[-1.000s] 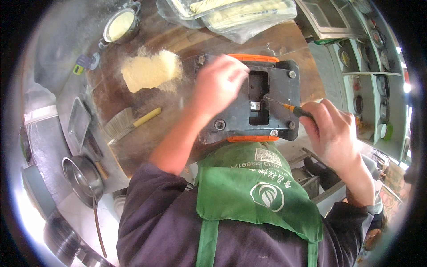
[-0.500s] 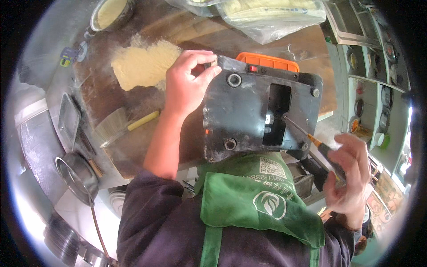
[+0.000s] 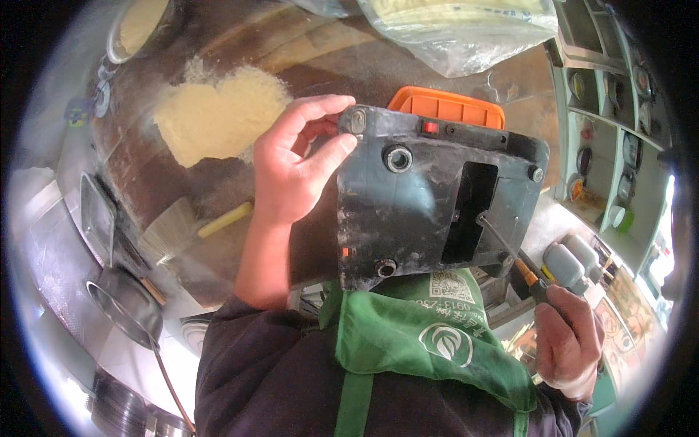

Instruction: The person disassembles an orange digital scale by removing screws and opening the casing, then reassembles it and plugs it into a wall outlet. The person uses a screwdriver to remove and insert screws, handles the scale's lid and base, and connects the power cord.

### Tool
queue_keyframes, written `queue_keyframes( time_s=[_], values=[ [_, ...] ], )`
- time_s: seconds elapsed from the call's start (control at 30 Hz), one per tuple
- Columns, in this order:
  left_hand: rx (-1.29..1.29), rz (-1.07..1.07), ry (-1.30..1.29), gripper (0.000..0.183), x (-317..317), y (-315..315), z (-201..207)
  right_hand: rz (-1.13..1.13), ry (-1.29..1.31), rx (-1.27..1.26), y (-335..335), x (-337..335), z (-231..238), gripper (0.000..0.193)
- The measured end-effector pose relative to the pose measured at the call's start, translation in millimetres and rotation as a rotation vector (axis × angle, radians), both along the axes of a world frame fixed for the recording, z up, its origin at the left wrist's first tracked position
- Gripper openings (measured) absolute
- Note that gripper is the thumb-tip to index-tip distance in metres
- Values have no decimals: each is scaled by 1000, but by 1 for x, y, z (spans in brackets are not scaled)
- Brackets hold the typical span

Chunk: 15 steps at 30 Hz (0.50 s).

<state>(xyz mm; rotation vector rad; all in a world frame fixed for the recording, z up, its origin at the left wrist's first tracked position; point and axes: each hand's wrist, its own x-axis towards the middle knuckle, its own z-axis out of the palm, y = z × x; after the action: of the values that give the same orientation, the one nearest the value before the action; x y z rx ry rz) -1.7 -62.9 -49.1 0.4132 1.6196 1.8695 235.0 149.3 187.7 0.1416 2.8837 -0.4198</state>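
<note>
A black boxy appliance [image 3: 408, 211] is tipped up against my apron, its underside toward me. It has round feet, a red switch on its upper edge and a dark rectangular opening [image 3: 466, 226]. My left hand [image 3: 295, 156] grips the upper left corner between thumb and fingers. In my right hand [image 3: 568, 339], the fingers are wrapped round the handle of a screwdriver [image 3: 526, 273] with a yellow and dark grip. Its shaft slants up to the left, the tip meeting the underside at the right side of the opening. An orange tray [image 3: 451, 105] shows behind the appliance.
On the brown board lie a patch of pale flour [image 3: 218, 113] and a wide brush [image 3: 171, 229] with a yellow handle. A clear plastic bag [image 3: 466, 36] sits at the back. Pans [image 3: 131, 306] stand at left, shelves [image 3: 604, 156] at right.
The appliance and both hands sit slightly lower in view, the appliance also further right. My right hand, blurred with looser fingers before, is now closed round the screwdriver handle. The tip stays beside the opening.
</note>
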Motion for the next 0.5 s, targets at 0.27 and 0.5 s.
queue_keyframes(
  time_s=[0.27, 0.5],
  values=[
    [14, -91, 147, 44, -5, -4, 1, -290, -155, 14, -13, -4, 10, 41],
    [-6, -86, 210, 40, -4, -6, 1, -17, -140, 84, -16, 1, 6, 36]
  ],
)
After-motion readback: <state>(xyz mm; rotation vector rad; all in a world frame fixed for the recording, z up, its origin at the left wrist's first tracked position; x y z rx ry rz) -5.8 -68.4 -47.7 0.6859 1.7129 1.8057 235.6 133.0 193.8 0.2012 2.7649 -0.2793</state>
